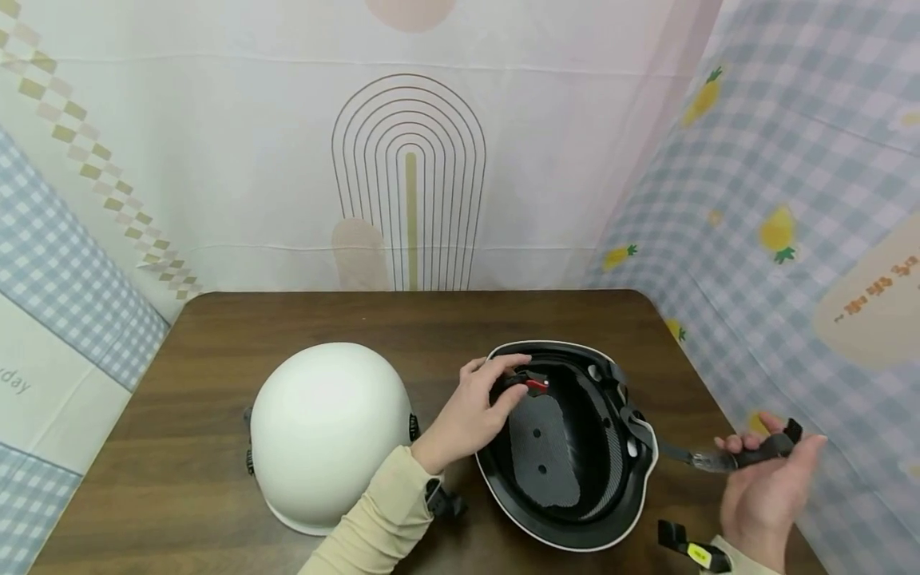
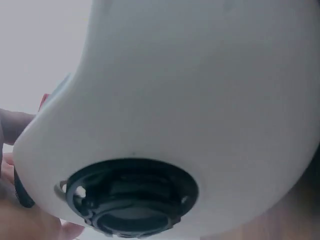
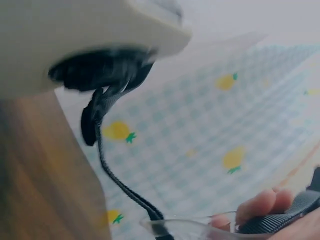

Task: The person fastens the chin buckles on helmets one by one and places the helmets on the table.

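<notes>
A white helmet (image 1: 568,546) lies upside down, its black padded inside facing up. My left hand (image 1: 463,415) reaches over its left rim and holds a dark strap buckle with a red tab (image 1: 537,385) between thumb and index finger. To the right, my right hand (image 1: 765,487) is turned palm up and holds the helmet's black chin strap (image 1: 762,454), its end sticking up by the thumb. A clear plastic piece (image 1: 711,461) sits on that strap. In the left wrist view, the helmet's white shell (image 2: 200,100) hides most of the left hand.
A second white helmet (image 1: 331,431) stands dome up at the left, close to my left forearm. Both helmets are on a brown wooden table (image 1: 410,319). Patterned cloth (image 1: 719,239) hangs behind the table and along its sides.
</notes>
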The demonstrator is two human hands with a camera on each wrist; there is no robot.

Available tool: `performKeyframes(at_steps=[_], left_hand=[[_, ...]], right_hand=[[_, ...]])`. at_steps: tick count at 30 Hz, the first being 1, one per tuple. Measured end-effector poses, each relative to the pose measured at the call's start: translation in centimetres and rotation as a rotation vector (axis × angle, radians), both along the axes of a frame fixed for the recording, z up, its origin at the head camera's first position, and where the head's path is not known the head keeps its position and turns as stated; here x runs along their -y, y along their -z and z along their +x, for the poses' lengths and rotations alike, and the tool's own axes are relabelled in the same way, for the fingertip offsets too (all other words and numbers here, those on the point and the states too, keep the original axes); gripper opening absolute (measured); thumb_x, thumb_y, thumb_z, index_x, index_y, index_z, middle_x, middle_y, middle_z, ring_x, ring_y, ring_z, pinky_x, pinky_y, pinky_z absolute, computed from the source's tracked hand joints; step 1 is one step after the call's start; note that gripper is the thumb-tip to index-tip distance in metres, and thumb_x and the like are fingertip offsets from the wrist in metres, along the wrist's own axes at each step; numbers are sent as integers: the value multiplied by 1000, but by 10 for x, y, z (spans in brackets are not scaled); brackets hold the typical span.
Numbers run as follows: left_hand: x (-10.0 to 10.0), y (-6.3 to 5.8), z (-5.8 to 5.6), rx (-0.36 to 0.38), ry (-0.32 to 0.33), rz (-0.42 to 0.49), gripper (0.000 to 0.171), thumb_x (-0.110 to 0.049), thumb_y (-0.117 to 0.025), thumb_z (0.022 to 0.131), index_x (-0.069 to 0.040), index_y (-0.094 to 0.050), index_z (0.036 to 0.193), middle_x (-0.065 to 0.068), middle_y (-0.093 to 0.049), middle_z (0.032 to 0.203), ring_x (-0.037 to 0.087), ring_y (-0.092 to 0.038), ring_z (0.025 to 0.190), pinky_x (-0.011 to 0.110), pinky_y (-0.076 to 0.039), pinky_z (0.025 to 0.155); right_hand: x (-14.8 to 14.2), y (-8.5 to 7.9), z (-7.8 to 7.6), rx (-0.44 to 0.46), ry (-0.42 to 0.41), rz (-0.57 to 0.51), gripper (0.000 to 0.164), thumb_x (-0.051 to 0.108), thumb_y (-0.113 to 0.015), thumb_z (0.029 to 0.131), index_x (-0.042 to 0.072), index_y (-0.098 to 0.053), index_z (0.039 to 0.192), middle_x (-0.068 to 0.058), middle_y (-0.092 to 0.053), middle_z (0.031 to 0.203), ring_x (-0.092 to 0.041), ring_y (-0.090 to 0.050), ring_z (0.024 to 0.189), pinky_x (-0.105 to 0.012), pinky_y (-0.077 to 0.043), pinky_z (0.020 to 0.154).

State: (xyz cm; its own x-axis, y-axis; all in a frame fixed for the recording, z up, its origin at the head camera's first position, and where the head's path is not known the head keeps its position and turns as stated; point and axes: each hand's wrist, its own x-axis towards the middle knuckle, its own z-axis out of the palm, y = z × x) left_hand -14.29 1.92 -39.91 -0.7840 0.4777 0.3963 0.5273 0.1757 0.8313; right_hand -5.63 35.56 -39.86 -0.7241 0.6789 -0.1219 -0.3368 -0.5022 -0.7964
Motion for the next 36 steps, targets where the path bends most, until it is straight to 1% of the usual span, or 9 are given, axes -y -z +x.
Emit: performKeyframes(at_steps=[4,6,9,11,17,20,24,30,36], left_hand=[[1,-2,0,77,-33,81,33,-23,-58,99,-14,-59,131,-6,-66,111,26,-40,129,48,-22,110],[0,-3,-1,65,-44,121,29,-19,-60,97,-15,-62,126,-7,-66,110,24,-42,126,47,-22,109],[-2,-2,-2,6,-45,157,25,-13,-63,95,-15,-63,120,-5,-67,106,15,-54,109,45,-20,108],[-2,-2,-2,-15,-43,163,23,-13,-64,94,-15,-63,117,-5,-66,103,13,-56,103,43,-19,109],[-3,0,-1,-26,-62,158,20,-20,-70,91,-16,-65,110,-8,-66,103,28,-45,123,44,-26,108],[-4,0,-2,-127,-38,157,17,-19,-69,92,-14,-65,108,-5,-65,108,25,-50,121,43,-29,108],[-5,0,-3,-293,13,147,15,-14,-64,95,-11,-65,110,-1,-63,110,12,-56,109,39,-32,107],[-5,1,-1,-426,53,59,24,-8,-56,98,-11,-65,121,-3,-62,105,10,-53,104,35,-32,105],[-5,1,-1,-484,94,-11,24,-4,-55,97,-14,-70,113,-6,-63,103,8,-52,103,36,-31,105]], right_hand=[[13,-10,-4,20,-37,85,57,50,-26,102,2,-53,116,-3,-40,75,-18,-42,63,-30,-44,71],[19,-13,-6,36,-20,145,48,42,-32,103,-1,-54,110,-4,-39,74,-18,-40,62,-29,-43,71],[28,-14,-8,45,-6,248,33,28,-47,102,-4,-55,102,-6,-41,74,-18,-41,62,-27,-44,70],[33,-13,-8,57,0,338,27,19,-55,99,-7,-58,104,-8,-44,76,-19,-44,64,-26,-45,68],[45,-15,-6,54,-62,555,31,4,-63,93,-12,-60,120,-10,-64,90,-17,-59,74,-21,-50,69],[49,-16,-5,39,-107,633,31,-1,-63,92,-13,-59,120,-11,-68,91,-16,-64,78,-20,-52,71],[54,-17,-6,79,-149,771,29,-3,-65,90,-11,-61,118,-8,-67,96,-14,-63,80,-16,-50,69],[64,-18,-3,136,-231,1035,23,-6,-67,87,-7,-66,110,-5,-64,95,-12,-53,71,-18,-42,61],[78,-21,3,62,-406,1247,19,-4,-67,88,1,-67,107,-6,-65,105,-11,-60,93,-18,-48,75]])
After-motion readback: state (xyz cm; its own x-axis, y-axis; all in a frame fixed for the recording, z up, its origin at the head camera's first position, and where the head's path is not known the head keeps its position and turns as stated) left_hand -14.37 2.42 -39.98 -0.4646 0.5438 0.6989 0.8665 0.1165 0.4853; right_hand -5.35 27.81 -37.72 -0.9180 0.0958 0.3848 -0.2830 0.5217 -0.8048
